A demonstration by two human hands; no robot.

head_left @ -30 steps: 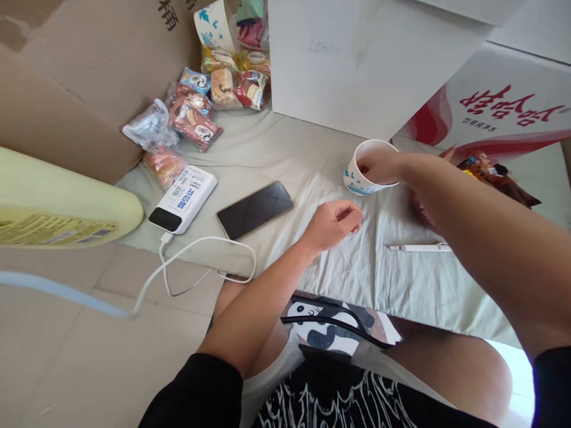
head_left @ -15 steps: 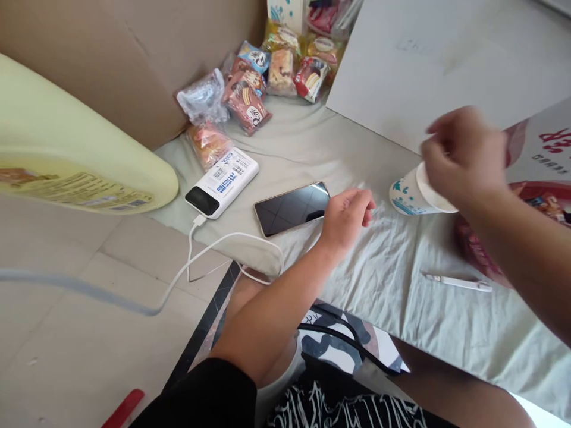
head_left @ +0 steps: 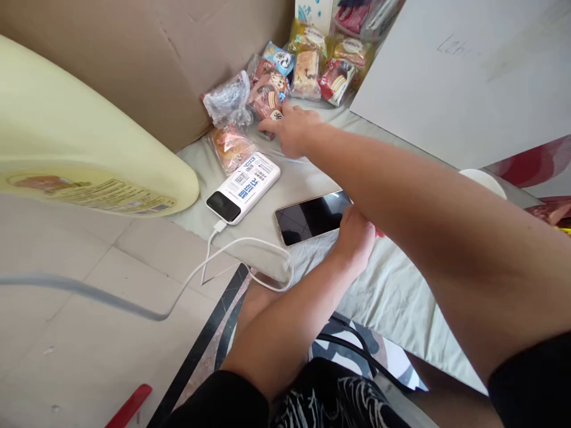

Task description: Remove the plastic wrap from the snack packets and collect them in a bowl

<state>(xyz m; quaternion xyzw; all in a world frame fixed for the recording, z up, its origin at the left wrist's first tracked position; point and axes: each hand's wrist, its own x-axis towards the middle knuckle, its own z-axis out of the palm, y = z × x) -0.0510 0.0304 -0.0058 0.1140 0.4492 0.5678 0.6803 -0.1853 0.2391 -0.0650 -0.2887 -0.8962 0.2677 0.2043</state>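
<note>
My right hand (head_left: 292,128) reaches far across to a pile of wrapped snacks, its fingertips on the lower end of a brown-red snack packet (head_left: 266,95); whether it grips the packet is hidden. My left hand (head_left: 357,235) rests on the pale sheet (head_left: 401,291) with fingers curled, right beside a black phone (head_left: 312,217). A small red bit shows just past its knuckles. A white paper cup (head_left: 484,181) peeks out behind my right forearm.
A white power bank (head_left: 243,189) with a white cable (head_left: 250,246) lies left of the phone. More snack packets (head_left: 321,65) sit against a cardboard wall (head_left: 134,59). A white box (head_left: 468,77) stands at right, a pale yellow object (head_left: 66,148) at left, a red strip (head_left: 129,407) on the floor.
My right hand has left the paper cup and swung left across the sheet to the snack pile. My left hand stays by the phone. The view has shifted left.
</note>
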